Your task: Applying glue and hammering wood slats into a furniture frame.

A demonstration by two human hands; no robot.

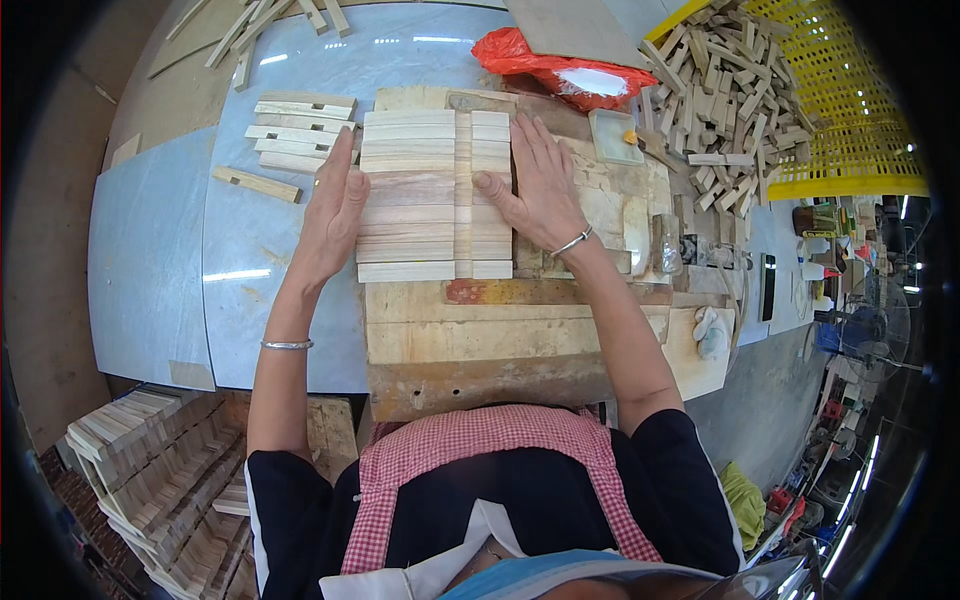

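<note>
Both hands are flat on a panel of wooden slats (420,195), pressing it square: the left hand (335,205) pushes against the panel's left edge, the right hand (540,185) lies on its right side, fingers spread. Neither grip is clenched; both palms are open and hold nothing, only bearing on the wood. The panel sits on a worn board (500,330) atop the tabletop (250,250). The step looks like aligning the slats, and the next move probably calls for even pressure so the rows stay flush. More loose slats (295,130) wait just left. The yellow crate (850,110) at upper right holds a heap of small wood blocks (730,90).
</note>
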